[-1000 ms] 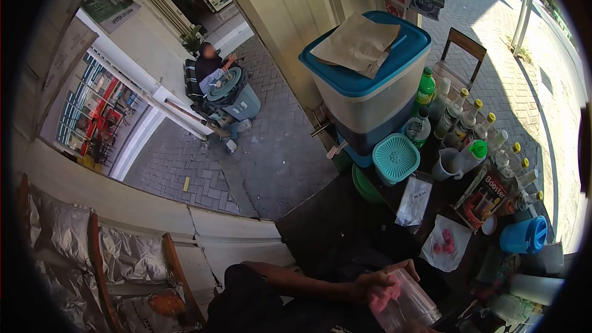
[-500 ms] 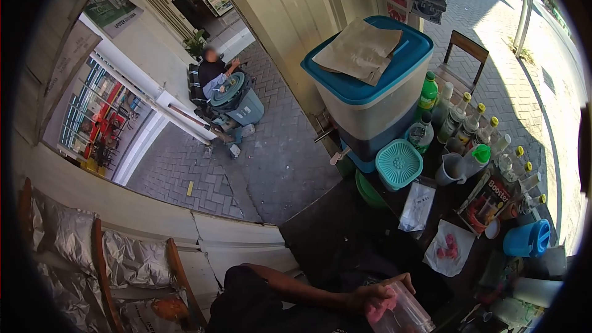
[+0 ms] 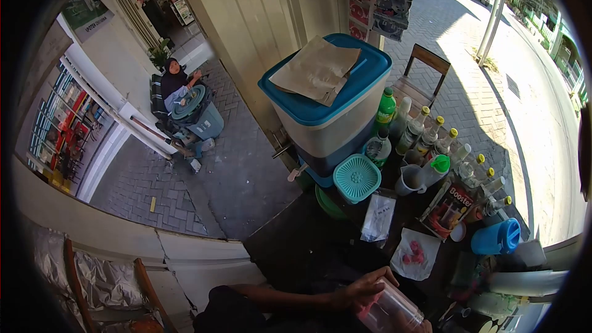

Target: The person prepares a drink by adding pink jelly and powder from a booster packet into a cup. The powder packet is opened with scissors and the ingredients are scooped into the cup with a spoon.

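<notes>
**Left grip (image 3: 361, 288) holds its clear plastic jar (image 3: 393, 309) as the view swings right**

Far to the left of the grip, silvery foil packs (image 3: 111, 280) sit in a wooden rack. Up and left of it, well apart, a person (image 3: 176, 83) sits outside behind a lidded grey bin (image 3: 205, 120).

Above the grip stands a big blue-lidded container (image 3: 330, 124). Nearer to it are a teal slotted basket (image 3: 357, 177) and a packet of clear bags (image 3: 378, 217).

The left grip is closed round the near end of the jar, with a pink cloth (image 3: 368, 304) pressed between palm and plastic. The jar lies tilted, its far end pointing down and right. Beyond that end, a blurred patch at the frame's edge may be the right grip (image 3: 425, 327); I cannot tell its state.

Just right of the grip, a white sheet (image 3: 428, 243) bears pink pieces (image 3: 414, 251) on the dark tabletop (image 3: 404, 209). Farther right come a Booster drink packet (image 3: 447, 206) and a blue pitcher (image 3: 495, 236).

Compared with half a second ago, the surroundings sit further left in view and less cloth shows. Jar and cloth remain in hand, so this handling seems unfinished.
</notes>
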`<state>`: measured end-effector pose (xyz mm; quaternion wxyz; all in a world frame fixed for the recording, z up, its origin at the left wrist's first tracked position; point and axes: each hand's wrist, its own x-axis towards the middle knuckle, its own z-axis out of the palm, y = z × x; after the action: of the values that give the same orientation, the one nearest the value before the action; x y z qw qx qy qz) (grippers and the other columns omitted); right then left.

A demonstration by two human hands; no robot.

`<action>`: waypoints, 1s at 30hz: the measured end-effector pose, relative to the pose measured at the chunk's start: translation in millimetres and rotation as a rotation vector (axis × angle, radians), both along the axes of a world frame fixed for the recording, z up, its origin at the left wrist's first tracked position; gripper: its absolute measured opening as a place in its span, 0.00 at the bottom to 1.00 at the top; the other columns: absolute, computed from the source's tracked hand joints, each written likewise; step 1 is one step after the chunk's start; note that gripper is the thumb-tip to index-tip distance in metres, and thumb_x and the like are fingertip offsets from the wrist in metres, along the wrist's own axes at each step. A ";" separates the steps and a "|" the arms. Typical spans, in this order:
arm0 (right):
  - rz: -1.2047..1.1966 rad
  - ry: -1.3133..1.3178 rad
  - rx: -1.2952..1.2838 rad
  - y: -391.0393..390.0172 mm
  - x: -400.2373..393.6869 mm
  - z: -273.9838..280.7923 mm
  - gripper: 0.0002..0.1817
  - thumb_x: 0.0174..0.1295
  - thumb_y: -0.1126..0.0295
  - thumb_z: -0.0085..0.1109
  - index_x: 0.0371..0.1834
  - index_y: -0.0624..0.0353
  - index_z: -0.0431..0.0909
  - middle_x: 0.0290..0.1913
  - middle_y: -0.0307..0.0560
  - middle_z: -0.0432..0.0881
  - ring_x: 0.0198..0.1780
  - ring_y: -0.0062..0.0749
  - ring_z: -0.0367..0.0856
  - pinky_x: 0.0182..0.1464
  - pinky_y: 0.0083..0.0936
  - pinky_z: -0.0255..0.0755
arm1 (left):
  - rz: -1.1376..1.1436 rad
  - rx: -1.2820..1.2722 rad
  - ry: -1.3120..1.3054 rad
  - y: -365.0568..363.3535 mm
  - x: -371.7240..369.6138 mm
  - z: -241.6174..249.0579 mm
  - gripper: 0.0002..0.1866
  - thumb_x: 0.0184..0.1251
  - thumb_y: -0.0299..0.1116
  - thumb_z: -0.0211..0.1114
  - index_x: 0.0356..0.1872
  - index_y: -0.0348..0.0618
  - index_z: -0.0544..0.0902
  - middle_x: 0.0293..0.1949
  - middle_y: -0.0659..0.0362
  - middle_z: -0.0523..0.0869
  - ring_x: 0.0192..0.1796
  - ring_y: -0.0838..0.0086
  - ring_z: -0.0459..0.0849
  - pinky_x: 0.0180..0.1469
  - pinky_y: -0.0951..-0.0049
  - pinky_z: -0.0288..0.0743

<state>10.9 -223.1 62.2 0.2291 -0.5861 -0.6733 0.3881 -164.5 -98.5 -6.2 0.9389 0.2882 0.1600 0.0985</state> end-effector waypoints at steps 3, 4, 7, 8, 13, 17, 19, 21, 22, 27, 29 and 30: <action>0.068 0.054 -0.010 22.4 -4.3 -1.1 0.11 0.64 0.68 0.57 0.44 0.62 0.80 0.38 0.49 0.79 0.42 0.33 0.78 0.44 0.31 0.73 | 0.035 0.121 -0.106 -3.8 -4.5 33.2 0.33 0.65 0.62 0.57 0.54 0.41 0.65 0.44 0.56 0.72 0.47 0.78 0.74 0.49 0.76 0.69; 0.105 0.084 -0.009 33.8 -9.5 -3.2 0.11 0.64 0.68 0.57 0.44 0.62 0.80 0.38 0.49 0.79 0.42 0.33 0.78 0.45 0.31 0.73 | -0.058 0.227 -0.041 -2.1 -14.3 36.7 0.32 0.65 0.59 0.57 0.54 0.41 0.65 0.43 0.58 0.71 0.46 0.78 0.73 0.49 0.76 0.69; 0.183 0.161 -0.020 57.3 -23.9 -3.2 0.11 0.64 0.67 0.57 0.45 0.62 0.80 0.39 0.49 0.79 0.43 0.32 0.78 0.45 0.31 0.73 | 0.223 0.677 -0.162 -11.1 -20.7 54.0 0.31 0.63 0.58 0.58 0.54 0.41 0.65 0.44 0.57 0.70 0.48 0.78 0.72 0.49 0.75 0.69; 0.196 0.180 -0.027 62.7 -27.5 -2.8 0.11 0.64 0.67 0.56 0.45 0.62 0.80 0.40 0.49 0.79 0.44 0.32 0.78 0.46 0.31 0.73 | 0.123 0.611 -0.185 -8.6 -25.7 59.7 0.36 0.61 0.59 0.58 0.55 0.36 0.64 0.47 0.55 0.64 0.56 0.69 0.67 0.58 0.66 0.60; 0.200 0.270 -0.038 93.0 -41.3 -0.3 0.11 0.65 0.67 0.56 0.45 0.62 0.79 0.41 0.48 0.79 0.45 0.32 0.78 0.47 0.30 0.73 | 0.354 0.426 -0.253 -21.0 -25.5 70.2 0.14 0.69 0.39 0.62 0.41 0.35 0.78 0.42 0.53 0.81 0.44 0.72 0.79 0.43 0.67 0.73; 0.093 0.290 -0.114 91.8 -33.6 7.5 0.11 0.65 0.67 0.55 0.46 0.62 0.79 0.43 0.48 0.79 0.46 0.32 0.78 0.48 0.30 0.74 | 0.065 0.460 -0.149 1.2 -22.1 49.6 0.32 0.60 0.57 0.59 0.54 0.41 0.65 0.45 0.56 0.69 0.50 0.74 0.71 0.51 0.73 0.69; -0.073 0.269 -0.196 63.9 -20.0 15.2 0.11 0.65 0.67 0.55 0.46 0.61 0.78 0.43 0.48 0.79 0.47 0.32 0.78 0.49 0.30 0.74 | -0.118 0.214 -0.079 33.6 -7.4 40.2 0.43 0.55 0.62 0.63 0.60 0.36 0.62 0.51 0.54 0.68 0.57 0.69 0.70 0.59 0.67 0.65; -0.245 0.238 -0.269 34.5 -9.6 29.7 0.11 0.66 0.67 0.54 0.46 0.61 0.78 0.44 0.48 0.79 0.48 0.32 0.78 0.49 0.29 0.74 | 0.000 0.033 -0.146 51.6 9.0 29.1 0.50 0.50 0.63 0.67 0.65 0.37 0.61 0.54 0.52 0.71 0.58 0.67 0.74 0.60 0.66 0.68; -0.236 0.229 -0.272 39.3 -0.3 32.5 0.13 0.66 0.67 0.54 0.50 0.62 0.76 0.46 0.51 0.79 0.48 0.35 0.79 0.50 0.30 0.73 | -0.005 0.098 -0.178 59.4 14.1 23.5 0.52 0.50 0.63 0.67 0.67 0.36 0.59 0.56 0.51 0.72 0.58 0.66 0.75 0.61 0.66 0.68; -0.364 0.471 -0.427 52.2 16.8 -2.0 0.13 0.68 0.70 0.50 0.51 0.63 0.75 0.45 0.51 0.78 0.46 0.34 0.78 0.51 0.31 0.73 | 0.085 0.380 -0.100 74.4 25.8 -10.1 0.54 0.50 0.63 0.67 0.70 0.34 0.57 0.61 0.48 0.71 0.62 0.63 0.74 0.62 0.65 0.69; -0.406 0.410 -0.380 51.4 15.4 -16.6 0.14 0.68 0.71 0.49 0.53 0.64 0.75 0.45 0.50 0.79 0.45 0.33 0.78 0.50 0.30 0.73 | 0.102 0.231 -0.102 77.4 30.1 -27.5 0.44 0.61 0.61 0.62 0.70 0.42 0.60 0.54 0.53 0.76 0.59 0.68 0.75 0.62 0.68 0.67; -0.399 0.412 -0.377 52.3 11.9 -23.5 0.14 0.68 0.71 0.49 0.53 0.64 0.75 0.45 0.50 0.79 0.45 0.33 0.78 0.50 0.30 0.73 | 0.107 0.237 -0.098 82.2 29.8 -33.9 0.44 0.61 0.61 0.62 0.70 0.42 0.60 0.54 0.53 0.76 0.59 0.68 0.75 0.62 0.68 0.67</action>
<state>22.8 -170.7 38.7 0.3196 -0.6475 -0.4014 0.5634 -134.6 -16.3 -40.2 0.8984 0.3830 0.1162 0.1807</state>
